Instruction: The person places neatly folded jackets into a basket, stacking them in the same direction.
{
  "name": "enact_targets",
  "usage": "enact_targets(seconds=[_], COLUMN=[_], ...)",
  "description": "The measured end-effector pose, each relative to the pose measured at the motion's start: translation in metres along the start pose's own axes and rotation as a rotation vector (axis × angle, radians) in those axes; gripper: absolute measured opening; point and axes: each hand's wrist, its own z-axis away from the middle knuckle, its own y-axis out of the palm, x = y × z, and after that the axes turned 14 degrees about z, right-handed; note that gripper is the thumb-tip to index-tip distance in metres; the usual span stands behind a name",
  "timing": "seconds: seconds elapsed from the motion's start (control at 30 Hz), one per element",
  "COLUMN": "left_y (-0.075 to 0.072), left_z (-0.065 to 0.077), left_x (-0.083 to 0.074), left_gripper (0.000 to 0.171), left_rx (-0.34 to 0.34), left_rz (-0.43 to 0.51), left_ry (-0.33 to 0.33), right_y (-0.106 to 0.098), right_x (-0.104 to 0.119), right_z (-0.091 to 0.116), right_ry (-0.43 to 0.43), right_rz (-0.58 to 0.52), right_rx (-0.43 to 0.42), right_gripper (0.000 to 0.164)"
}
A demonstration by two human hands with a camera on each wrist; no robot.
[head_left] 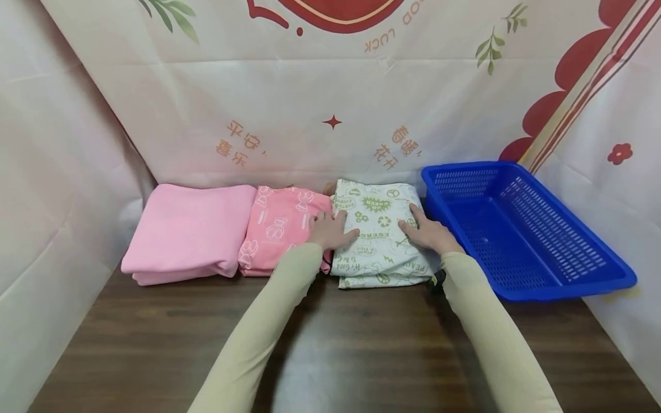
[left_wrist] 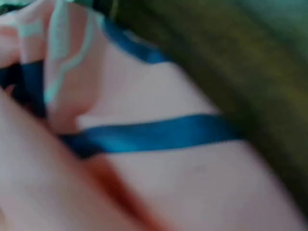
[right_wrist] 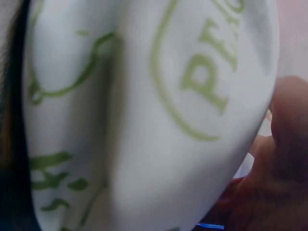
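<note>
A folded white cloth [head_left: 379, 229] with green print lies flat on the table, between both hands. The left hand [head_left: 330, 229] rests at its left edge, over the seam with the coral-pink printed cloth [head_left: 276, 229]; its thumb lies on the white cloth. At the right edge the right hand [head_left: 430, 232] touches the white cloth with its fingers extended. The right wrist view shows the cloth's folded side [right_wrist: 192, 96] up close, with part of the right hand [right_wrist: 279, 163] beside it. Blurred pink fabric [left_wrist: 144, 96] with dark blue bands fills much of the left wrist view.
A folded plain pink cloth [head_left: 193, 229] lies at the far left of the row. To the right stands a blue plastic basket [head_left: 563, 295] with slotted walls. A printed curtain [head_left: 289, 115] hangs behind the brown wooden table [head_left: 170, 344].
</note>
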Motion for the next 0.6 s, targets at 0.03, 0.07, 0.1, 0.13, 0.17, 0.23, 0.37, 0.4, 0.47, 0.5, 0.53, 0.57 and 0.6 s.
enact_targets(seconds=[0.03,0.07,0.1,0.13,0.17,0.23,0.37,0.4,0.47,0.5,0.53,0.57,0.6], left_y=[0.000,0.000,-0.001,-0.003,-0.006,-0.010,-0.016,-0.017,-0.017,-0.018,-0.018,-0.018,-0.017], left_z=[-0.002,-0.003,-0.003,-0.004,-0.005,-0.006,-0.008,-0.008,-0.008,-0.007,-0.007,-0.006,-0.006], left_x=[-0.004,-0.008,-0.012,-0.014,-0.015,-0.015,-0.012,-0.012,-0.011,-0.011,-0.012,-0.013,-0.014], left_gripper=[0.073,0.074,0.075,0.075,0.075,0.071,0.052,0.049,0.047,0.050,0.052,0.055,0.057], left_rx=[0.004,0.012,0.025,0.035,0.045,0.062,0.051,0.049,0.043,0.047,0.055,0.061,0.073], left_rz=[-0.013,-0.021,-0.015,-0.012,-0.008,0.012,0.069,0.082,0.104,0.115,0.123,0.126,0.122], left_ry=[-0.014,-0.028,-0.045,-0.064,-0.078,-0.098,-0.105,-0.108,-0.111,-0.117,-0.122,-0.126,-0.129], right_y=[0.000,0.000,0.000,-0.001,-0.002,-0.004,-0.007,-0.008,-0.010,-0.011,-0.012,-0.013,-0.015], right_x=[-0.003,-0.006,-0.007,-0.007,-0.006,-0.005,-0.004,-0.003,-0.002,-0.002,-0.001,-0.001,0.000], right_z=[0.001,0.002,0.003,0.003,0.002,0.002,0.003,0.003,0.003,0.004,0.004,0.004,0.004], right_ry=[0.002,-0.001,-0.008,-0.024,-0.038,-0.059,-0.076,-0.076,-0.074,-0.070,-0.071,-0.073,-0.076], right_rz=[-0.004,-0.013,-0.024,-0.035,-0.044,-0.046,-0.034,-0.030,-0.035,-0.047,-0.068,-0.096,-0.126], right_rx=[-0.007,-0.013,-0.015,-0.017,-0.019,-0.014,0.002,0.007,0.024,0.038,0.056,0.075,0.098], right_gripper=[0.081,0.079,0.077,0.075,0.074,0.074,0.074,0.074,0.075,0.077,0.078,0.080,0.082])
